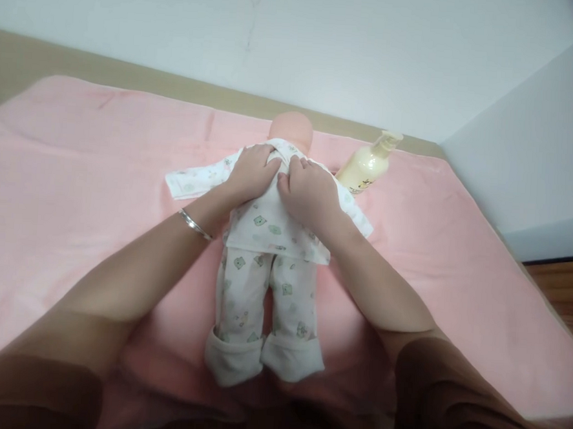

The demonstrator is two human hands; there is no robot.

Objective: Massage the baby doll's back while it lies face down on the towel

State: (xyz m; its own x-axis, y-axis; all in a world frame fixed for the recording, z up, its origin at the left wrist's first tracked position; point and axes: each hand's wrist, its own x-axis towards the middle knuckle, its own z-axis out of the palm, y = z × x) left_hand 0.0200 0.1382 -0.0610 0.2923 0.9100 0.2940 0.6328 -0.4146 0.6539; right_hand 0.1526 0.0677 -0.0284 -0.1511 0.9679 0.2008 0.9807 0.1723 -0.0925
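Note:
A baby doll lies on a pink mat, its bald head pointing away from me. It wears a white baby shirt with small green animal prints and matching trousers with turned-up cuffs. At the chest, just below the neck, my left hand pinches the shirt fabric between thumb and fingers. Close beside it, my right hand is curled on the shirt's other side, gripping the cloth near the collar. The exact fold between the fingertips is partly hidden. Both sleeves spread outward.
A pale yellow pump bottle leans at a tilt on the right, by the doll's sleeve. The pink mat covers a wooden-edged surface against a white wall. Brown wooden floor shows at the right.

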